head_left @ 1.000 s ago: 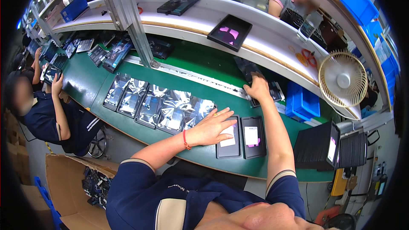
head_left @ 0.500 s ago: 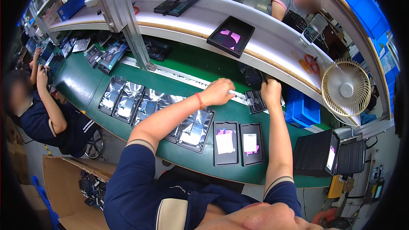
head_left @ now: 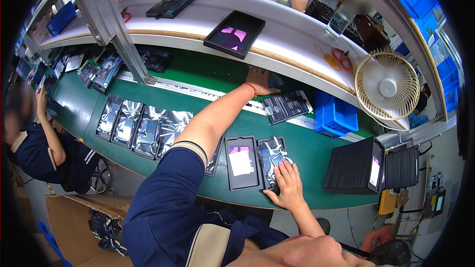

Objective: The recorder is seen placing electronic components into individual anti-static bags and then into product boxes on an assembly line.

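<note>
My right hand (head_left: 288,183) lies with fingers outstretched on a shiny silver plastic bag (head_left: 271,154). The bag rests in a shallow black tray (head_left: 282,143) near the front edge of the green table. Beside it on the left is a matching black tray (head_left: 242,183) with a white card (head_left: 241,162) and pink pieces inside. Under the shelf my left hand (head_left: 260,80) reaches out, fingers apart, next to a dark packet (head_left: 275,81) partly in shadow. Just right of that hand lies a black tray of slim dark parts (head_left: 284,107), set at a slant.
Several silver-bagged trays (head_left: 147,131) stand in a row to the left. A blue bin (head_left: 336,116) and a stack of black trays (head_left: 350,168) are at right. The white shelf (head_left: 292,44) overhangs, carrying a black tray (head_left: 235,33), scissors (head_left: 341,58) and a fan (head_left: 387,86).
My right hand has come back from under the shelf to the right tray, where a silver bag now covers the card. My left hand has reached farther under the shelf. The view has shifted.
</note>
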Tool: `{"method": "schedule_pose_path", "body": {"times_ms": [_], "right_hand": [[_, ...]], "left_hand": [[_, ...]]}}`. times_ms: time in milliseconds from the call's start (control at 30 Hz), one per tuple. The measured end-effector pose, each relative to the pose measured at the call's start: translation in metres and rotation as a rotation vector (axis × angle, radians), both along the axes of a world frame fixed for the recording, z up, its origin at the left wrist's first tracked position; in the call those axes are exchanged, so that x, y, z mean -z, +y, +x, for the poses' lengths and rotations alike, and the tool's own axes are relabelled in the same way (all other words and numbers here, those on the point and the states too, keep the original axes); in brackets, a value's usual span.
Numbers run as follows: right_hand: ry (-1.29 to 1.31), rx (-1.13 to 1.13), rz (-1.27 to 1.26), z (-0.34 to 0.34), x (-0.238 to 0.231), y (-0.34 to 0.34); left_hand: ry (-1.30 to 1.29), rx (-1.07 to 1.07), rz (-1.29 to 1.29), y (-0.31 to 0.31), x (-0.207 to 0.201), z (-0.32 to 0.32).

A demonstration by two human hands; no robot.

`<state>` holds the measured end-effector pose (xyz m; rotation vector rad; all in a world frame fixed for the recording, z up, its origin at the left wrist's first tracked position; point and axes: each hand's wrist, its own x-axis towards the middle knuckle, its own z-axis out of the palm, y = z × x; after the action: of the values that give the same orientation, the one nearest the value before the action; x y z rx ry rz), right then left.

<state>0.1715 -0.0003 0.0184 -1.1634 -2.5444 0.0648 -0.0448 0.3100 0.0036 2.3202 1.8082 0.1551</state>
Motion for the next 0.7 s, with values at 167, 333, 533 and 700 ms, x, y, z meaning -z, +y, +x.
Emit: {"method": "schedule_pose_path", "body": {"times_ms": [167, 333, 533, 700], "right_hand": [[0.033, 0.038, -0.065, -0.009, 0.007, -0.011], [-0.006, 0.106, -0.069, -0.020, 0.007, -0.015], [0.019, 0.150, -0.077, -0.019, 0.007, -0.015], [0.091, 0.124, -0.042, -0.020, 0.007, -0.012]], "left_hand": [[0.004, 0.028, 0.081, 0.003, 0.004, -0.001], [0.045, 0.104, 0.179, 0.011, 0.009, -0.002], [0.182, 0.204, 0.015, 0.002, -0.017, 0.021], [0.287, 0.329, 0.053, 0.014, -0.015, -0.004]]}}
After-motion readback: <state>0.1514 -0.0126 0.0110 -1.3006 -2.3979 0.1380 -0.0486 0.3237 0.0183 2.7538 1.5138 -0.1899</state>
